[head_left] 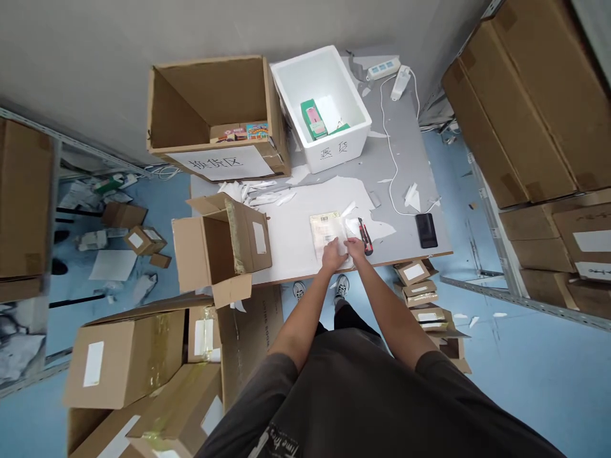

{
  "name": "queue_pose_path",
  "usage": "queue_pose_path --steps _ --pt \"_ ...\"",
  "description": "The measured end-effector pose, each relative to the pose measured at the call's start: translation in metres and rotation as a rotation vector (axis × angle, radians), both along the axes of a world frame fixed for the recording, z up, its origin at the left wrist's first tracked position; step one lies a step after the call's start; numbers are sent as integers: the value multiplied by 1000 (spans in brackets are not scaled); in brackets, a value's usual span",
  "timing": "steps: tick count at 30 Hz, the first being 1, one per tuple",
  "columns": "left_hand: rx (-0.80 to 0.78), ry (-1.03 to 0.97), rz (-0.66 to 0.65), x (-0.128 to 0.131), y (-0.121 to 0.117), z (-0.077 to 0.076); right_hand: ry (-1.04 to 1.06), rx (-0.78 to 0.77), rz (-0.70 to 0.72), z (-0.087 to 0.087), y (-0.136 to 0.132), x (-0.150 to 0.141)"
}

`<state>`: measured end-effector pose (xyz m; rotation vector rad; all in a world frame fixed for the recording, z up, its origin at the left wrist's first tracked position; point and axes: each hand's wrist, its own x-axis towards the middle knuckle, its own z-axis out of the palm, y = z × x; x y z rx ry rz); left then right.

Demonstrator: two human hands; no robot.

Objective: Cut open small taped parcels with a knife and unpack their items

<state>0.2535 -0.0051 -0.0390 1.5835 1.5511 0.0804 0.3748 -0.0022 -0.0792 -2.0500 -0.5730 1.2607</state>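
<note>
A flat, pale package [321, 233] with a printed label and barcode lies on the work table near its front edge. My left hand [335, 255] rests on its lower right part, fingers closed on its white wrapping. Right beside it, my right hand [356, 249] pinches the same wrapping at the package's right edge. The two hands almost touch; the fingertips are small and partly hidden. A red and black utility knife [365, 236] lies just right of my right hand, not held.
An open carton [260, 238] stands at the left. Behind are a large labelled box [214, 162] and a white foam box [337, 152] holding green packs. A phone [426, 230], white cable and power strip [383, 69] lie right. Torn paper is scattered; cartons [109, 362] crowd the floor.
</note>
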Motion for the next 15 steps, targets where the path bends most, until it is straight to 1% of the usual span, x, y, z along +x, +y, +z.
queue_pose_path --steps 1,3,5,6,8,11,13,14,15 --pt "4 -5 13 2 -1 1 40 14 2 3 1 0" --pt "57 -50 56 1 -2 5 192 72 6 10 2 -5" --pt "126 -95 122 -9 -2 12 370 148 16 20 2 -14" --pt "157 -106 159 -18 -2 15 435 181 24 25 2 -20" --pt "205 -101 230 -49 0 23 491 222 44 34 1 -30" --pt "257 -47 359 -116 -2 31 489 235 59 40 -2 -42" --pt "259 36 499 -162 -8 33 417 207 46 38 -6 -45" --pt "256 69 554 -181 -13 33 343 182 32 35 -9 -45" --pt "263 84 575 -195 -19 32 244 148 17 32 -12 -44"
